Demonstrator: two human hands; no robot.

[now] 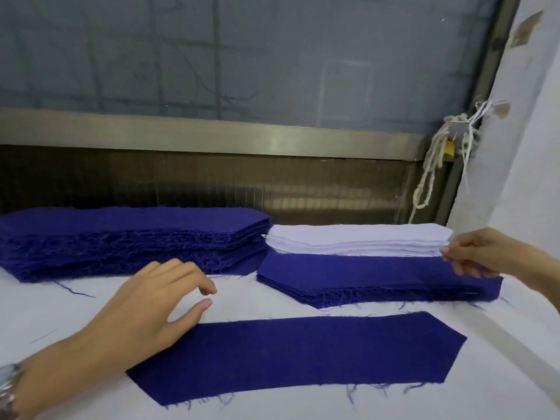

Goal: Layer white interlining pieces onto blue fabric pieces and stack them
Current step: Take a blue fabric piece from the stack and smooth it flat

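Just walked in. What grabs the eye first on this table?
The blue fabric: a tall frayed pile at back left, a lower pile at right, and a single piece flat in front. A white interlining stack lies along the lower pile's far edge, its right end pinched by the right hand.

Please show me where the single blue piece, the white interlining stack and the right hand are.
single blue piece (pixel 297 356), head view, middle of its surface
white interlining stack (pixel 357 233), head view, middle of the top sheet
right hand (pixel 480 253), head view, middle of the hand
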